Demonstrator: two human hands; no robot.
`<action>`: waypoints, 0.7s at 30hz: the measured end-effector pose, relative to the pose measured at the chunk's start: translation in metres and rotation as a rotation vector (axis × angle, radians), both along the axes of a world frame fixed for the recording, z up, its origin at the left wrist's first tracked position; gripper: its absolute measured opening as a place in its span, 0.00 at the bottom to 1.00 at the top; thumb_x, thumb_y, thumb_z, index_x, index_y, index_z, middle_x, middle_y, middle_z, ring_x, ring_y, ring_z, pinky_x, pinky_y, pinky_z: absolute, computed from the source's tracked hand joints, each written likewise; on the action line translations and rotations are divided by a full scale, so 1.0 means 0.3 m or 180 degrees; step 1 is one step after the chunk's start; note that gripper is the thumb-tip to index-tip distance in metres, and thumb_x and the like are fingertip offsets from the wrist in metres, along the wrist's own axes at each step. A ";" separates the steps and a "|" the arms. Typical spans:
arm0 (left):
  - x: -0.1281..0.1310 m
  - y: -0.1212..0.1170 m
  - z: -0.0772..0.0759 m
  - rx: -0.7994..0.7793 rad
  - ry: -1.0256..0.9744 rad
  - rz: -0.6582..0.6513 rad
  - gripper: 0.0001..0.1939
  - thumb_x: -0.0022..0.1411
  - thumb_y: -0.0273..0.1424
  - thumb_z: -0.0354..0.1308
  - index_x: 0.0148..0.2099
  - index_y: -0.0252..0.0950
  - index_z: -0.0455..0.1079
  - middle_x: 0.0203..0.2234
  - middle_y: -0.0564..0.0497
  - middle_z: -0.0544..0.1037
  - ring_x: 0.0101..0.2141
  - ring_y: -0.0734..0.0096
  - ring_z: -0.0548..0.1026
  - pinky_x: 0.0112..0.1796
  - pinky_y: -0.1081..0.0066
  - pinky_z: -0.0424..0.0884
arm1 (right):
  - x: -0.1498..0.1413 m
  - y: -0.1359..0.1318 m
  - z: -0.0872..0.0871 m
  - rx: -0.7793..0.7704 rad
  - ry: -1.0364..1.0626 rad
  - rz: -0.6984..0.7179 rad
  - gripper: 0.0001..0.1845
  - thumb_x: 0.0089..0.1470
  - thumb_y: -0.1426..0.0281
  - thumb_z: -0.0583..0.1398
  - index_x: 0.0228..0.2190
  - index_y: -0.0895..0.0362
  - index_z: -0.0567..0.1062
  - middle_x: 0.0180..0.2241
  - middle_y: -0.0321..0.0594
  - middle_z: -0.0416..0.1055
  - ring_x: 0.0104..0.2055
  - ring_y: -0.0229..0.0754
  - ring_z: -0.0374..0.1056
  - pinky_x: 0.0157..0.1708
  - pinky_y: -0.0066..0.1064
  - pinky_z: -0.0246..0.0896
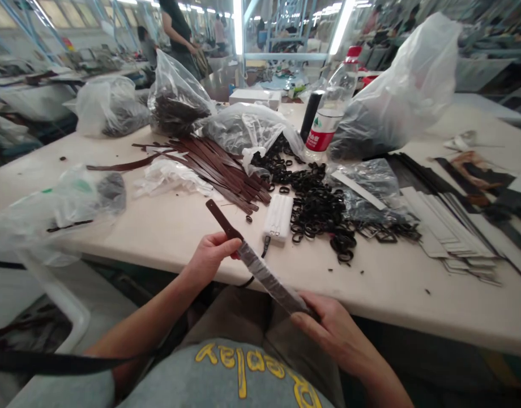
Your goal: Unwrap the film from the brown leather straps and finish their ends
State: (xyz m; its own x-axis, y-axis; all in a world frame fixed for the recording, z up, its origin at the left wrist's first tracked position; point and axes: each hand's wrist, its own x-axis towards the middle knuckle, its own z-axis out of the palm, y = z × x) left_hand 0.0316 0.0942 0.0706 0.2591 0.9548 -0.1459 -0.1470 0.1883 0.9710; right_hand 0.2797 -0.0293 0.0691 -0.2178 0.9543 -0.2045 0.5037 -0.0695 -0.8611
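Between my two hands a dark brown strap (267,276) slants down to the right over the table's front edge. Clear plastic film covers most of its length, while its upper end is bare with a rounded tip. My left hand (209,255) pinches it near the bare end, thumb on top. Around the lower end, my right hand (326,323) is closed, hiding that tip. Beyond my left hand lies a pile of brown leather strips (218,167). A white power bank (278,218) with a black cable sits just past the strap.
Black loops (320,198) lie heaped right of centre. Behind them stands a plastic bottle (328,113) with a red cap. Filled plastic bags (178,102) line the back. Light flat strips (451,226) are stacked at right. A plastic bag (65,209) hangs over the left edge.
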 end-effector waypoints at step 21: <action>0.085 -0.068 -0.016 -0.0248 0.0459 -0.0695 0.22 0.52 0.48 0.67 0.31 0.30 0.78 0.21 0.49 0.78 0.23 0.73 0.71 0.28 0.74 0.66 | -0.116 0.050 0.025 -0.0172 0.0589 -0.0101 0.18 0.65 0.60 0.52 0.26 0.54 0.69 0.19 0.31 0.68 0.21 0.36 0.65 0.23 0.26 0.57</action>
State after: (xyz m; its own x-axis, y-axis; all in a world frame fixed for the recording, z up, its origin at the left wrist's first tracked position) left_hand 0.0571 0.0737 0.0657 0.4287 0.8631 -0.2670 0.0439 0.2753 0.9603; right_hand 0.2449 -0.0142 0.0766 -0.2263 0.9500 -0.2150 0.3339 -0.1317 -0.9334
